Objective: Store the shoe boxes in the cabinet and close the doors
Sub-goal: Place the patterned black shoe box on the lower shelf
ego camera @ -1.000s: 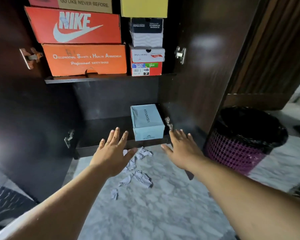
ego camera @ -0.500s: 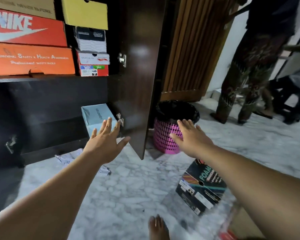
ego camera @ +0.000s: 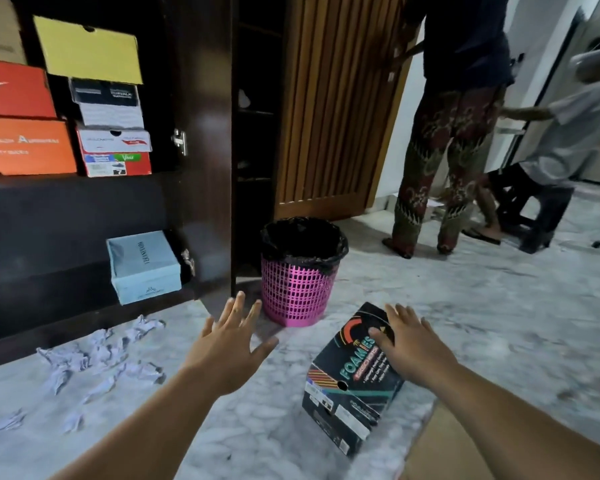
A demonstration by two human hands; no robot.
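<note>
reaching for black foamies shoe box (ego camera: 352,379): right hand (ego camera: 411,351) spread flat over lid, left hand (ego camera: 227,351) spread, empty, beside; next, clasp both ends.

Both bare forearms reach forward, palms down. The left hand (ego camera: 230,344) has its fingers spread and straight, holding nothing. The right hand (ego camera: 411,344) is extended too, fingers splayed flat, thumb out.
</note>
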